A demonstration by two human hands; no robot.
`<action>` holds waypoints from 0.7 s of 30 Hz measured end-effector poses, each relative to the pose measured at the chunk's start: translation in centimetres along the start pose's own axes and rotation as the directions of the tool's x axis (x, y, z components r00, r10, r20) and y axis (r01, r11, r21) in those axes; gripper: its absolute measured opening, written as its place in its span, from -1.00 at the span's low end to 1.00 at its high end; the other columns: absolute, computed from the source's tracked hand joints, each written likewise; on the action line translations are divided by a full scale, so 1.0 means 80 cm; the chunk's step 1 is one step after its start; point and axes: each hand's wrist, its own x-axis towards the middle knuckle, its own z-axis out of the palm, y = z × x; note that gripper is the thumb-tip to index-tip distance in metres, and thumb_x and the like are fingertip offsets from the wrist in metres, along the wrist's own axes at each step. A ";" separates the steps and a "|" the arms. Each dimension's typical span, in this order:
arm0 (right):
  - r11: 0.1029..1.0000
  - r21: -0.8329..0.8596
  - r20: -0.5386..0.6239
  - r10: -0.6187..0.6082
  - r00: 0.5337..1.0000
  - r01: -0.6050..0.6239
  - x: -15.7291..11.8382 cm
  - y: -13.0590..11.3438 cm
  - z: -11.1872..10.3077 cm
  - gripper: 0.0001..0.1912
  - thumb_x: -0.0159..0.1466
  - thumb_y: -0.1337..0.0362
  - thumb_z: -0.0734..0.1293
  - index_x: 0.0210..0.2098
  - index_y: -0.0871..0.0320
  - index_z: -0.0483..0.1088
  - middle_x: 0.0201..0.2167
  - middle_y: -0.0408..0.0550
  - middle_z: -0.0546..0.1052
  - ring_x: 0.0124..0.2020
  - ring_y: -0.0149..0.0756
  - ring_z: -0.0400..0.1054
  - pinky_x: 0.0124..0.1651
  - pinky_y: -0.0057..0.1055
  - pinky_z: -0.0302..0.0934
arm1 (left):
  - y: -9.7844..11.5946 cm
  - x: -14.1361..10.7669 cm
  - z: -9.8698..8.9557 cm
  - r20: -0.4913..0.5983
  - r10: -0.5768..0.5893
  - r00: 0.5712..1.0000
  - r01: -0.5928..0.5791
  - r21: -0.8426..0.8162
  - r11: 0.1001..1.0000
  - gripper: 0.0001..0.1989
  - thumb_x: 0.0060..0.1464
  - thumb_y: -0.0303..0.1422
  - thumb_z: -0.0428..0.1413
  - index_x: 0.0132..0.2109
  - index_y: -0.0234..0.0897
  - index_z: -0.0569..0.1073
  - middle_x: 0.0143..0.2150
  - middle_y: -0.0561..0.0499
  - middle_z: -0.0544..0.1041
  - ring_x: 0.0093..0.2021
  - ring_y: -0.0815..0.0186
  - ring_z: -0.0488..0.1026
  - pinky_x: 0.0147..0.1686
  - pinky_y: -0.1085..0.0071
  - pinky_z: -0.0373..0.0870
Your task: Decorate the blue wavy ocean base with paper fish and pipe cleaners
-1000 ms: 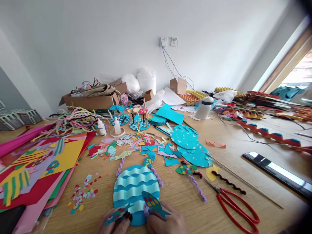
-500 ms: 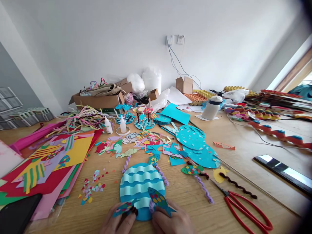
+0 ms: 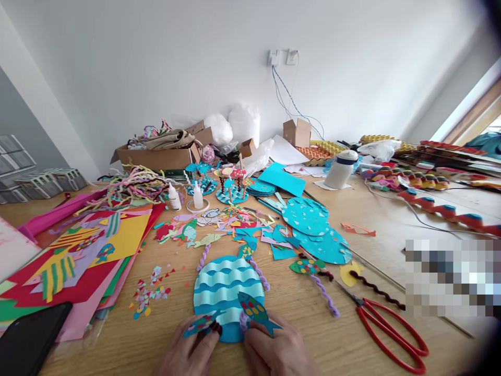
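A round blue paper disc (image 3: pixel 229 331) with pale wavy strips lies on the table before me. At its lower left edge, my left hand (image 3: pixel 191 347) is closed around a blue paper fish (image 3: pixel 201 324) with a dark brown twisted stem. My right hand (image 3: pixel 279 347) pinches at the lower right edge, by the purple twisted stem (image 3: pixel 243 320) of a spotted dark blue paper fish (image 3: pixel 254 310). Its fingertips are partly hidden by that fish. Another blue fish (image 3: pixel 247 251) on a purple stem stands at the disc's far edge.
Red-handled scissors (image 3: pixel 391 329) and a spotted green fish (image 3: pixel 307 266) lie to the right. Coloured paper sheets (image 3: pixel 129 240) and a black phone (image 3: pixel 33 334) are at left. Glue bottles (image 3: pixel 174 198), more blue discs (image 3: pixel 305 216) and a cardboard box (image 3: pixel 156 159) stand farther back.
The camera view has shifted slightly. Both hands keep nearly the same place at the disc's near edge, with the two fish still at them.
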 end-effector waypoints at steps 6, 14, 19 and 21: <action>0.998 0.054 0.057 0.033 0.998 -0.036 0.004 -0.007 -0.010 -0.80 0.15 0.47 0.13 -0.56 0.14 0.18 -0.54 -0.17 0.41 -0.50 -0.43 0.25 -0.46 -0.55 0.04 | 0.005 0.004 -0.012 0.061 -0.013 0.998 0.014 -0.014 1.000 -0.58 -0.01 -0.57 -0.12 -0.01 -0.21 0.34 -0.13 -0.02 0.48 -0.14 0.31 0.44 -0.11 0.49 0.39; 0.994 0.051 0.143 0.090 0.986 -0.098 0.003 -0.015 -0.019 -0.79 0.21 0.45 0.13 -0.53 0.15 0.22 -0.48 -0.14 0.42 -0.45 -0.41 0.22 -0.41 -0.50 0.00 | 0.014 0.013 -0.018 0.053 -0.053 0.997 0.052 0.014 0.999 -0.58 -0.05 -0.60 -0.13 -0.05 -0.26 0.37 -0.17 -0.05 0.50 -0.18 0.28 0.47 -0.23 0.50 0.44; 0.992 0.050 0.173 0.104 0.979 -0.114 0.003 -0.016 -0.019 -0.79 0.22 0.44 0.13 -0.53 0.15 0.23 -0.48 -0.14 0.42 -0.43 -0.40 0.23 -0.39 -0.49 0.00 | 0.017 0.016 -0.022 0.040 -0.063 0.997 0.062 0.020 0.998 -0.56 -0.07 -0.62 -0.13 -0.06 -0.24 0.38 -0.19 -0.02 0.51 -0.19 0.29 0.47 -0.18 0.47 0.43; 0.993 0.045 0.159 0.100 0.982 -0.109 0.004 -0.017 -0.020 -0.77 0.23 0.44 0.12 -0.54 0.15 0.22 -0.48 -0.14 0.42 -0.44 -0.41 0.22 -0.39 -0.49 0.00 | 0.017 0.016 -0.023 0.050 -0.071 0.996 0.070 0.018 0.997 -0.57 -0.07 -0.62 -0.13 -0.06 -0.24 0.38 -0.18 -0.02 0.51 -0.19 0.29 0.47 -0.19 0.47 0.44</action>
